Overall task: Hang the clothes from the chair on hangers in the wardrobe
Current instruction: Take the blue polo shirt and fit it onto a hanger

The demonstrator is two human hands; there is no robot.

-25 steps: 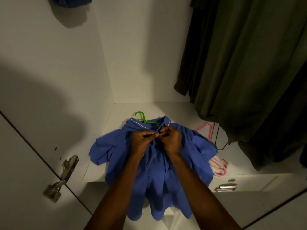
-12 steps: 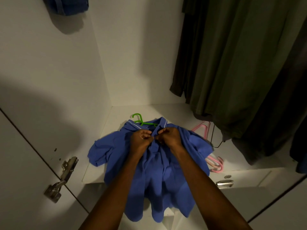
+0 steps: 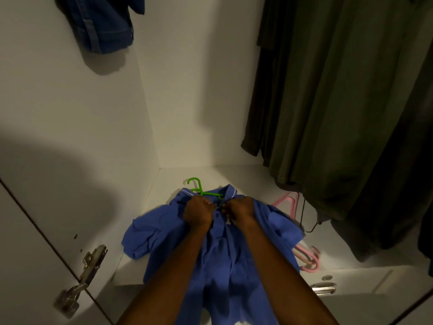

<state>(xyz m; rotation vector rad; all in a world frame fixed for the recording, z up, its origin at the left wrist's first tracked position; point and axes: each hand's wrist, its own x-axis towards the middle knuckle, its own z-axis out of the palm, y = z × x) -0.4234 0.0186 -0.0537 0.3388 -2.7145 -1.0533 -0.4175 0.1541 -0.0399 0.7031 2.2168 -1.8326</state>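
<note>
While the blue shirt (image 3: 218,261) stays on the green hanger (image 3: 199,189), its placket is still pinched by the left hand (image 3: 198,213) and right hand (image 3: 241,211); buttoning seems unfinished.

The shirt (image 3: 218,259) lying across the front edge of the white wardrobe shelf (image 3: 234,177) is plain mid-blue, its collar edged with a thin white line. The hanger (image 3: 202,190) at its neck is bright green. Toward the shelf's right edge lie pale pink hangers (image 3: 307,256). Dark olive-green garments (image 3: 328,102) hang above the right side; a darker denim-blue garment (image 3: 103,22) hangs at the upper left.
</note>
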